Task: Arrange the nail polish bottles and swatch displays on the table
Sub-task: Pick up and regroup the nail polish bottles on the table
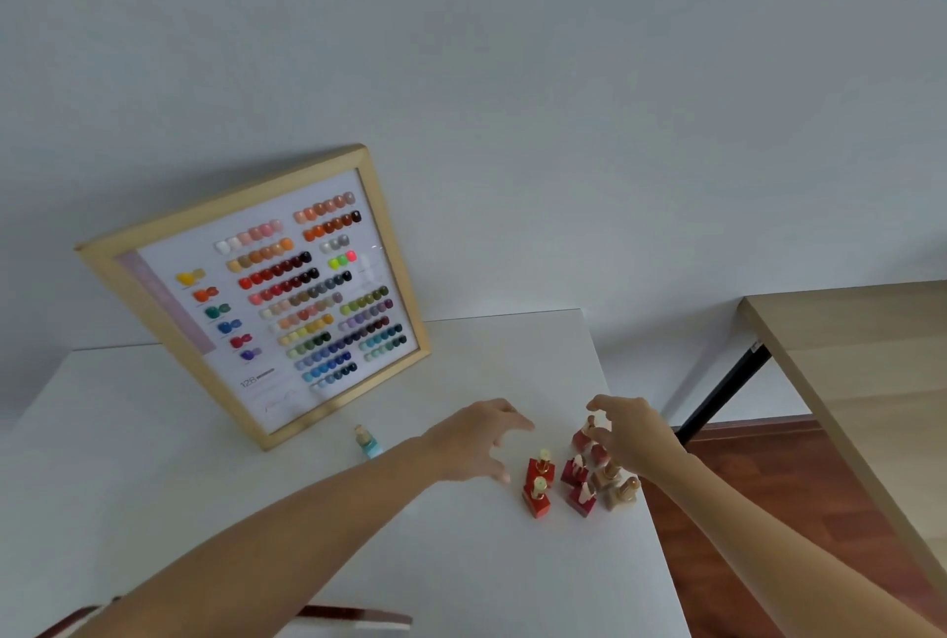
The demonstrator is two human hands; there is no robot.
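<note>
A wood-framed swatch display [271,299] with rows of coloured nail tips leans against the wall at the back of the white table [256,509]. A light blue bottle [367,441] stands alone in front of the frame. Several red and tan nail polish bottles [579,478] cluster near the table's right edge. My left hand [476,437] hovers open just left of the cluster, fingers spread. My right hand [628,432] is over the far bottles, its fingertips curled at the cap of a dark red bottle [584,435]; whether they grip it is unclear.
A wooden table [861,371] with a black leg stands to the right across a gap of brown floor [743,458]. A dark red edge [353,618] shows at the white table's near side. The plain wall is behind.
</note>
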